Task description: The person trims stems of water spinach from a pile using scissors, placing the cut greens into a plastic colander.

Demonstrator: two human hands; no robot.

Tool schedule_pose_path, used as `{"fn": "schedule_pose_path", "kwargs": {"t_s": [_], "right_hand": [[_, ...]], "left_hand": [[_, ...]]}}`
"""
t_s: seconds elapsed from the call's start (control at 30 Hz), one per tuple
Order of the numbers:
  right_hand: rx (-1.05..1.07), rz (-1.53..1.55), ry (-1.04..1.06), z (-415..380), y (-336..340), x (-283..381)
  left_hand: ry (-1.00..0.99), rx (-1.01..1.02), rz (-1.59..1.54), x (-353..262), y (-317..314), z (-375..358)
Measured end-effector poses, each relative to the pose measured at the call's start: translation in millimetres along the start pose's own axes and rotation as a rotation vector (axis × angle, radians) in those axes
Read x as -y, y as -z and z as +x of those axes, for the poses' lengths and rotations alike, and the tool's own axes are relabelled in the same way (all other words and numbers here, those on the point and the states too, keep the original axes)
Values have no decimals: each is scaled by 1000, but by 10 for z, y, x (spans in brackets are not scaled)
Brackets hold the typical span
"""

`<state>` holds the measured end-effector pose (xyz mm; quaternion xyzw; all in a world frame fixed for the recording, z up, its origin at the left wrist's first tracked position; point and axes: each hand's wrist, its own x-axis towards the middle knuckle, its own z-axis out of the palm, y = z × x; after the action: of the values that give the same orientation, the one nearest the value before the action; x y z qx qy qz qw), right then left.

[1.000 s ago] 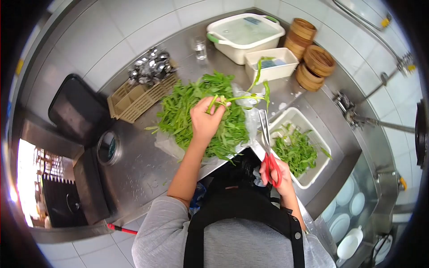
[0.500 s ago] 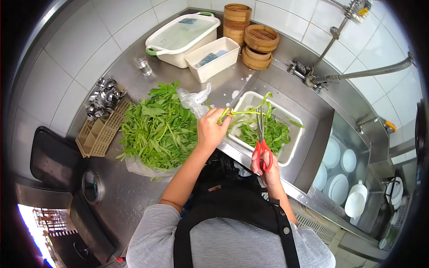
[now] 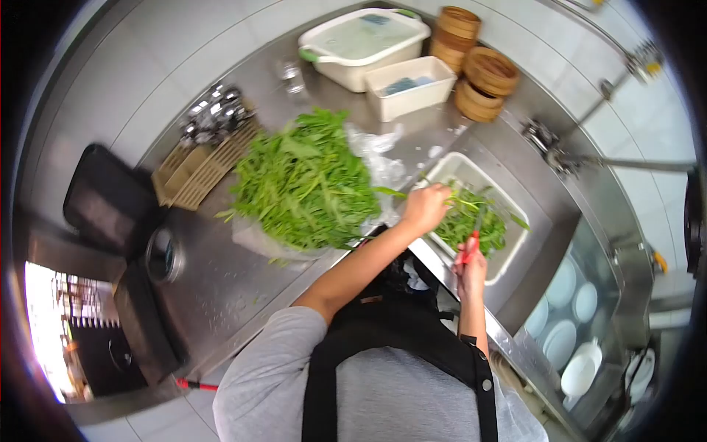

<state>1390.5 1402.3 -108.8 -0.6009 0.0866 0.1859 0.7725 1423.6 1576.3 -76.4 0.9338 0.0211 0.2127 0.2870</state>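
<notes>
Over the white tub [image 3: 458, 166], scissors [image 3: 473, 244] beside a green sprig [image 3: 459, 197]

From the head view, the left hand [image 3: 428, 208] has its grip pinched on the sprig; the right hand's [image 3: 472, 271] is curled round the scissors. Both are above the tub, presumably to keep it right beneath the blades [image 3: 480, 216]. Leftward, the leafy pile [image 3: 302, 184] lies on a plastic bag [image 3: 379, 155] on the surface [image 3: 206, 272], likely for easy reach. The scissors' long axis runs away from the wearer, tips forward and slightly right; the sprig seems crosswise, its end blurred.
</notes>
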Motion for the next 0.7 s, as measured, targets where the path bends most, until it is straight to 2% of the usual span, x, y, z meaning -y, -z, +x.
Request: {"fn": "schedule_pose_path", "kwargs": {"t_s": [0.03,0.1,0.17,0.2,0.23,0.3,0.43,0.47,0.5,0.57,0.6,0.63,0.7], "right_hand": [[-39,-26,10,51,35,-44],[-120,42,48,170,140,-161],[-91,-8,47,189,267,-125],[-106,-6,54,239,352,-156],[-117,-4,61,301,421,-193],[-162,3,72,383,487,-202],[-127,-54,79,524,527,-204],[-145,-36,78,559,499,-224],[-165,-51,57,588,459,-222],[-132,-60,41,660,418,-265],[-108,-74,52,704,384,-296],[-89,-89,63,732,339,-311],[-52,-132,59,673,119,-217]], "left_hand": [[24,-71,-47,25,26,-23],[99,-226,-127,-28,460,-58],[116,-579,-165,89,959,-175],[247,-594,-135,199,1283,-312],[330,-711,-142,374,1543,-466],[348,-971,74,842,2114,-869],[629,-1143,751,1696,3230,-2001],[789,-1145,836,1810,3478,-2224],[938,-1114,946,1964,3720,-2426],[1093,-1027,969,2375,4171,-2802],[1221,-883,629,2144,4344,-2765],[1347,-746,905,2904,4486,-3256],[1691,155,548,2977,4805,-3345]]}}
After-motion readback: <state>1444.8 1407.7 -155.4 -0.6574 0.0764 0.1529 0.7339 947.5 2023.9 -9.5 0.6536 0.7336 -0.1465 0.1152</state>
